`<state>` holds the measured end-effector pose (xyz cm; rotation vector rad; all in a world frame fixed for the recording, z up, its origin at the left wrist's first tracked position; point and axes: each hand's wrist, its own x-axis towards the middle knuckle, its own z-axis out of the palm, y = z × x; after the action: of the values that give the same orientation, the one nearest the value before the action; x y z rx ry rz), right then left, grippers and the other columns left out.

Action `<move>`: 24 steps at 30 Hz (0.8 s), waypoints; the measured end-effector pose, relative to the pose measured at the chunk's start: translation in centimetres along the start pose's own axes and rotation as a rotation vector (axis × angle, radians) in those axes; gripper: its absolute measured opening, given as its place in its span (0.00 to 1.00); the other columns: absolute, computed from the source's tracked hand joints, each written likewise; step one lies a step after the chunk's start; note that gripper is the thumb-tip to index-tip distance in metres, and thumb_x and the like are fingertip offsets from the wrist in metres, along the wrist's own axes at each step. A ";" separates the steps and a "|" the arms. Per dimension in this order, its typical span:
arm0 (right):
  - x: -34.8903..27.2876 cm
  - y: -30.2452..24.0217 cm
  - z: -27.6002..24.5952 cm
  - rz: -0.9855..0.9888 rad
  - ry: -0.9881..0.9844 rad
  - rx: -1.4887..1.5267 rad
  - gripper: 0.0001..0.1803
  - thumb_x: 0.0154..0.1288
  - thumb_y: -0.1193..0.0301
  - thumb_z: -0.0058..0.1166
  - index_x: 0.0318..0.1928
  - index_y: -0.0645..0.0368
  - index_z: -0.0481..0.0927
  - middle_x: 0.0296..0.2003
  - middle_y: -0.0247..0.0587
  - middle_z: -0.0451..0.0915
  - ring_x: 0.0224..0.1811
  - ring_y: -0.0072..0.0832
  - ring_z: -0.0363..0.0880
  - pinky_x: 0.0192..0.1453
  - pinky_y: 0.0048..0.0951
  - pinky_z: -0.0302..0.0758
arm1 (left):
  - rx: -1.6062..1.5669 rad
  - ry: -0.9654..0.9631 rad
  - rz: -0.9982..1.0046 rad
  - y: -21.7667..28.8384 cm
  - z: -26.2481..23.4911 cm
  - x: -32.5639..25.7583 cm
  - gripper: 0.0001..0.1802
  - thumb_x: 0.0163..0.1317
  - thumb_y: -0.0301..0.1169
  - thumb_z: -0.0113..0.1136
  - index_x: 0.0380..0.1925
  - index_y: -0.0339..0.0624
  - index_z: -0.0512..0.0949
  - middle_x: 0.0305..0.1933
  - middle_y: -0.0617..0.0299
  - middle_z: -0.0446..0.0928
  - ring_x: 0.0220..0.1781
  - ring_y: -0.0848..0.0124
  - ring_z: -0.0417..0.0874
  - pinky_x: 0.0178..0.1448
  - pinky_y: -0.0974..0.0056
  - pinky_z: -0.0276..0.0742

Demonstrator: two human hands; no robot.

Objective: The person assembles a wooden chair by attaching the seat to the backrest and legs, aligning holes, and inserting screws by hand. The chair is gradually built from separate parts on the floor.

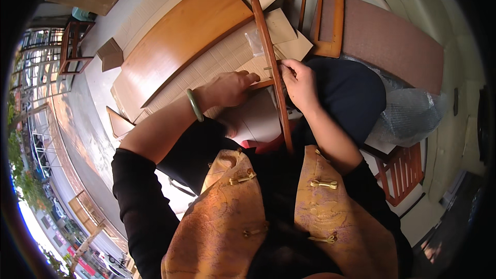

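Observation:
A long, narrow reddish-brown wooden rail stands on edge in front of me, running from my lap away to the far side. My right hand grips its right face, thumb and fingers closed near the middle. On the left, a short wooden crosspiece meets the rail, and a small thin peg sticks out just beyond it. My left hand, with a green bangle on the wrist, is closed with its fingertips by the crosspiece; what it pinches, if anything, is hidden.
A curved, varnished wooden panel lies on flattened cardboard at the far left. Beyond my right hand are a slatted wooden frame, a brown board and bubble wrap. A red-brown slatted piece lies at right.

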<state>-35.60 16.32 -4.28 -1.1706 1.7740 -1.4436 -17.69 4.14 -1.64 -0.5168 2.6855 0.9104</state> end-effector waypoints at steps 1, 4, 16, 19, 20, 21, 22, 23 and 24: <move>0.1 0.0 -0.1 0.048 -0.011 -0.037 0.06 0.66 0.76 0.54 0.41 0.66 0.81 0.26 0.42 0.80 0.27 0.19 0.77 0.33 0.24 0.73 | -0.172 0.035 -0.034 0.1 -0.2 0.1 0.23 0.64 0.31 0.57 0.59 0.43 0.70 0.45 0.52 0.80 0.45 0.50 0.81 0.48 0.58 0.79; 0.4 0.0 -0.1 0.103 -0.039 -0.045 0.07 0.65 0.75 0.57 0.41 0.66 0.82 0.25 0.42 0.81 0.27 0.18 0.77 0.34 0.24 0.74 | -0.395 0.221 -0.025 0.6 -1.2 0.9 0.17 0.67 0.36 0.57 0.52 0.38 0.74 0.42 0.48 0.81 0.43 0.50 0.82 0.48 0.57 0.78; 1.3 0.7 -0.5 0.333 -0.175 0.197 0.08 0.69 0.74 0.55 0.44 0.65 0.83 0.27 0.29 0.79 0.27 0.13 0.72 0.29 0.20 0.71 | -0.330 0.477 -0.199 1.4 0.9 2.8 0.15 0.61 0.41 0.63 0.34 0.39 0.81 0.33 0.45 0.81 0.38 0.47 0.82 0.44 0.52 0.78; 1.5 1.0 -0.5 0.363 -0.173 0.222 0.09 0.70 0.73 0.55 0.44 0.66 0.82 0.28 0.29 0.79 0.27 0.14 0.72 0.30 0.20 0.71 | -0.403 0.485 -0.171 1.5 1.2 3.0 0.14 0.60 0.39 0.64 0.34 0.39 0.81 0.32 0.44 0.81 0.38 0.47 0.82 0.44 0.53 0.78; 1.5 1.1 -0.5 0.396 -0.171 0.239 0.09 0.70 0.73 0.54 0.44 0.66 0.82 0.28 0.29 0.79 0.27 0.14 0.72 0.30 0.20 0.71 | -0.419 0.508 -0.153 1.6 1.4 3.0 0.13 0.59 0.38 0.65 0.34 0.39 0.81 0.33 0.45 0.81 0.38 0.48 0.82 0.43 0.53 0.78; 1.5 1.2 -0.5 0.390 -0.174 0.244 0.09 0.70 0.73 0.54 0.44 0.66 0.82 0.28 0.28 0.79 0.27 0.14 0.72 0.30 0.20 0.71 | -0.432 0.535 -0.136 1.7 1.6 3.1 0.12 0.59 0.37 0.66 0.34 0.39 0.80 0.33 0.45 0.81 0.37 0.48 0.82 0.43 0.53 0.78; 1.6 1.4 -0.5 0.405 -0.176 0.258 0.09 0.70 0.73 0.54 0.43 0.66 0.82 0.28 0.28 0.79 0.27 0.14 0.72 0.30 0.20 0.71 | -0.445 0.559 -0.119 1.7 1.7 3.1 0.11 0.58 0.35 0.66 0.34 0.39 0.80 0.33 0.46 0.81 0.37 0.48 0.82 0.43 0.54 0.78; 1.6 1.5 -0.5 0.417 -0.179 0.289 0.09 0.70 0.73 0.54 0.43 0.66 0.82 0.27 0.28 0.79 0.27 0.14 0.72 0.30 0.20 0.71 | -0.448 0.570 -0.099 1.7 1.7 3.2 0.11 0.57 0.34 0.67 0.34 0.38 0.80 0.33 0.46 0.81 0.38 0.49 0.83 0.43 0.54 0.79; 1.6 1.6 -0.6 0.426 -0.178 0.290 0.09 0.70 0.73 0.54 0.43 0.66 0.82 0.27 0.28 0.79 0.27 0.14 0.72 0.30 0.20 0.71 | -0.452 0.577 -0.077 1.7 1.7 3.3 0.11 0.57 0.33 0.67 0.35 0.38 0.80 0.33 0.47 0.81 0.38 0.50 0.83 0.43 0.55 0.79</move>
<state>-37.26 15.22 -5.48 -0.6964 1.5144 -1.2451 -21.16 5.62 -3.20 -1.1205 2.9019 1.5562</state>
